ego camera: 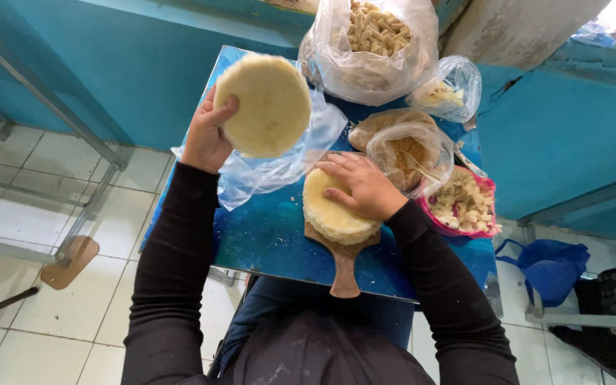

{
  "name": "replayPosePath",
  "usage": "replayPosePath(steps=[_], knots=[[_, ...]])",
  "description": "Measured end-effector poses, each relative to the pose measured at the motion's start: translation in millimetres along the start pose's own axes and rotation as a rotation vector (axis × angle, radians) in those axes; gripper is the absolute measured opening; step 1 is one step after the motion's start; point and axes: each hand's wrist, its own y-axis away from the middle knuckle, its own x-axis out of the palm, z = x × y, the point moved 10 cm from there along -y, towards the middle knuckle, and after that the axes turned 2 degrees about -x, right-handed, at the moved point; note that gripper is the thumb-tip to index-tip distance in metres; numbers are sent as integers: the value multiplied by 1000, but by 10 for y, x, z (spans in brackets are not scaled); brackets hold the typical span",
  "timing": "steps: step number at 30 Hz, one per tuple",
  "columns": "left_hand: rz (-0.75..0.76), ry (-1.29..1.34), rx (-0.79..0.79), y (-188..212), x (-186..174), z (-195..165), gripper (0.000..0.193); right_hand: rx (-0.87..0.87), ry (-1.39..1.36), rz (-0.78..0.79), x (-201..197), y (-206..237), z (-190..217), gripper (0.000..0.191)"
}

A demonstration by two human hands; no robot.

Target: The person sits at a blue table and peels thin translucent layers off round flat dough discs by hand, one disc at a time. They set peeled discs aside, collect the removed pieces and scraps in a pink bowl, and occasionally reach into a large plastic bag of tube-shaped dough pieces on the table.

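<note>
My left hand [207, 135] holds up a round, pale yellow flat disc [264, 105], tilted toward me above the table's left side. My right hand [361, 187] rests flat on top of a stack of similar pale discs [333, 214]. That stack sits on a small wooden board with a handle [344, 267] on the blue table [265, 235]. A crumpled clear plastic bag [272, 167] lies under and behind the raised disc.
At the back stand a large clear bag of pale pieces [372, 43], a smaller bag [447, 91] and a bag of brownish crumbs [404, 150]. A pink bowl of chopped pale chunks [465, 207] sits at right. A blue bag [550, 264] lies on the tiled floor.
</note>
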Motion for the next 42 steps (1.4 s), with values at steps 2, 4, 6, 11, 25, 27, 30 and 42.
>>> replayPosePath(steps=[2,4,6,11,25,27,30,42], knots=[[-4,127,54,-21,19,19,52,-11,-7,-1,-7,1,-6,54],[-24,201,117,7,4,21,52,-27,-25,-13,-36,-7,-8,55],[-59,269,130,7,-45,27,52,-45,-55,-35,-83,-24,-3,56],[-142,339,-17,-53,9,303,56,122,-270,-253,-361,51,-192,42],[-342,179,-117,63,22,717,47,361,-293,-472,-509,236,-493,28],[-411,134,-107,109,-214,633,46,381,-286,-470,-526,245,-531,28],[-485,124,-67,199,-449,480,47,421,-316,-437,-472,243,-604,28],[-211,283,114,-114,329,-77,52,41,-162,-311,-405,110,-293,40]])
